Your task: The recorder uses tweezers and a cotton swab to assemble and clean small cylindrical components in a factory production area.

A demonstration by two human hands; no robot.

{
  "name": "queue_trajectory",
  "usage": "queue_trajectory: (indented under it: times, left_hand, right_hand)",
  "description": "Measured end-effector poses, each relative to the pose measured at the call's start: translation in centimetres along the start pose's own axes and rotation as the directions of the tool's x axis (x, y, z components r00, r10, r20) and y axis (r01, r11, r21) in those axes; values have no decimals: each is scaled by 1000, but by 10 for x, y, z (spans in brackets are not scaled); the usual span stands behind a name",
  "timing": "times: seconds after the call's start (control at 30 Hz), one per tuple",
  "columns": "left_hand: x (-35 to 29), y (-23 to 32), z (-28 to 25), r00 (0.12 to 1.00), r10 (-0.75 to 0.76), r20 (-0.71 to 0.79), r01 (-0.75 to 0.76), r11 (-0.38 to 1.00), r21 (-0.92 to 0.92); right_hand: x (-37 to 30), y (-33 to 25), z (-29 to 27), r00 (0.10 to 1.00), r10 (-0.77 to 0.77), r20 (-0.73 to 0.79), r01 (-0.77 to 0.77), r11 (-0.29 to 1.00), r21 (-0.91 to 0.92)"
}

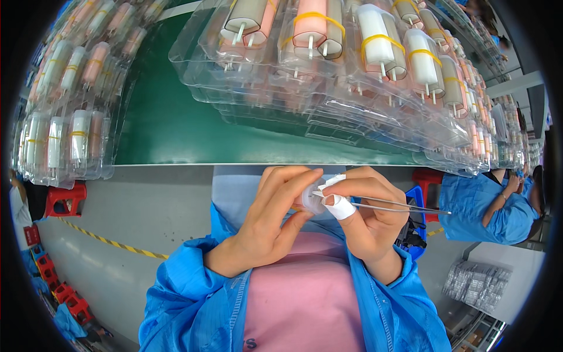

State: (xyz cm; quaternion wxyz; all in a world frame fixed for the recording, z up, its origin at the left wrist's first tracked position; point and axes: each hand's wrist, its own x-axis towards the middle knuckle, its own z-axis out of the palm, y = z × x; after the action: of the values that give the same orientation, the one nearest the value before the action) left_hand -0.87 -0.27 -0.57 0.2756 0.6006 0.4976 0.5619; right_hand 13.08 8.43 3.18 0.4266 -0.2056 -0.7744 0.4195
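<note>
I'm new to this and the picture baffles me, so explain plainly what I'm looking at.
There is no machine here: a person works with two bare hands. The single picture comes from a wide fisheye camera worn on the head, looking down, so straight edges bend near the rim.

The left hand grips a small translucent round piece. The right hand, with white wrapping on its thumb, meets it and holds a thin metal tool, apparently tweezers.

Beyond them is a green table. On it are stacked clear plastic trays with white, pink and grey cylinders, many bundled by yellow bands.
</note>
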Motion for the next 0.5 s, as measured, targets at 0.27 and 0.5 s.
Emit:
queue_trajectory:
  times: [0.27,0.5]
  left_hand:
    - [3,4,-5,998,-40,44,41,999,-11]
    - [-4,-1,0,992,-100,78,118,956,-268]
  right_hand:
    - [3,-4,1,963,269,-17,-251,915,315]
    - [-1,-6,-5,995,91,-37,-84,982,170]
